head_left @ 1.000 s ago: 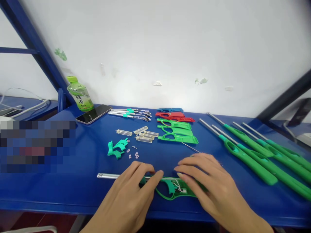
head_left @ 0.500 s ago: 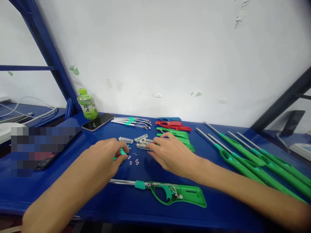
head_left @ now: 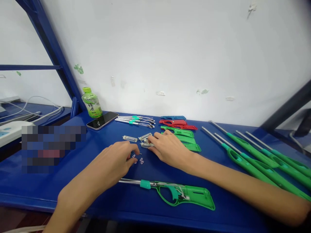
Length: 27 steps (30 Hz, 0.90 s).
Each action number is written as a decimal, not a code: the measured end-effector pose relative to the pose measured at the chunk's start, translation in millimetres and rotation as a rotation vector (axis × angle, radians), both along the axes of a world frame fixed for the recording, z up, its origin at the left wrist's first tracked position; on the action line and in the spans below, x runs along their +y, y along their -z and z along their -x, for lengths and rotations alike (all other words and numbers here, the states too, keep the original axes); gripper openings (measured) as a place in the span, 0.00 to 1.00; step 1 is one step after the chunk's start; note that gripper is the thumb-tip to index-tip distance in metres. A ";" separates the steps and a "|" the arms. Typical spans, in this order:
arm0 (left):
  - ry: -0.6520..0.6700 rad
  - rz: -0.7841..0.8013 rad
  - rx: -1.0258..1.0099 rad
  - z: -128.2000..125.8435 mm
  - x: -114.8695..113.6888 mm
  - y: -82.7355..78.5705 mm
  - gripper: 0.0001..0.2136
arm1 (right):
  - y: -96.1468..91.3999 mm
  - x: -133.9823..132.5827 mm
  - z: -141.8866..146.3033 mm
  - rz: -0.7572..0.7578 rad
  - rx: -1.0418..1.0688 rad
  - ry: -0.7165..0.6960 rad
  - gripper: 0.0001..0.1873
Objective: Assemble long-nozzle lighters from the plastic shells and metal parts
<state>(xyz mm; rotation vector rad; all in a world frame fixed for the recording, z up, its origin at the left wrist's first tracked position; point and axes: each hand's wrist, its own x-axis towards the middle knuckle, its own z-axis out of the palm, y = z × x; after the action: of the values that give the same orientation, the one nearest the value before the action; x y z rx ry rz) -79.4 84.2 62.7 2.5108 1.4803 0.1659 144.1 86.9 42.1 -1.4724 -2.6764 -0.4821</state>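
My left hand (head_left: 119, 160) hovers low over the table with its thumb and index finger apart. Small pale clips (head_left: 141, 160) lie at its fingertips, and its palm side is hidden. My right hand (head_left: 170, 147) has its thumb and fingers closed on a clear lighter fuel tank (head_left: 145, 145) in a small group of such tanks. Another clear tank (head_left: 130, 138) lies apart, left of the group. In front of both hands lies an open green lighter half-shell (head_left: 199, 195) with a metal tube, teal trigger and white wires in it.
Metal tubes with wires (head_left: 133, 119) lie at the back beside a phone (head_left: 103, 120) and a green tea bottle (head_left: 92, 103). Blue, red (head_left: 177, 123) and green half-shells (head_left: 188, 139) are stacked behind my right hand. Several long green lighters (head_left: 252, 150) lie at the right.
My left hand has moved right, over the small clips; the teal pieces by its fingers are now out of sight. My right hand stays at the tanks, its fingers closer together. The view has shifted slightly.
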 end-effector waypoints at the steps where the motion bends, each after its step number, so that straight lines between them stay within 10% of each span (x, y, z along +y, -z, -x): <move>1: 0.001 0.006 0.006 0.2 0.1 -0.1 0.07 | 0.9 0.5 -0.3 0.004 -0.002 0.000 0.16; 15: 0.100 0.007 -0.003 -13.9 0.6 6.8 0.12 | -26.5 -17.8 -32.9 0.011 0.236 -0.022 0.04; 21: 0.094 -0.016 -0.036 -18.8 4.5 10.7 0.11 | -8.2 -39.1 -76.4 0.037 0.462 -0.056 0.17; 27: 0.104 -0.072 -0.125 -22.0 3.2 10.2 0.08 | 6.5 -59.0 -83.3 0.092 0.649 -0.031 0.09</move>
<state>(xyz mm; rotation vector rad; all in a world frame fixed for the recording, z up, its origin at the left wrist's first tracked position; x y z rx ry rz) -57.4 87.4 52.5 2.5743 1.3151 0.3567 227.4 27.9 35.5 -1.3094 -2.2136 0.1172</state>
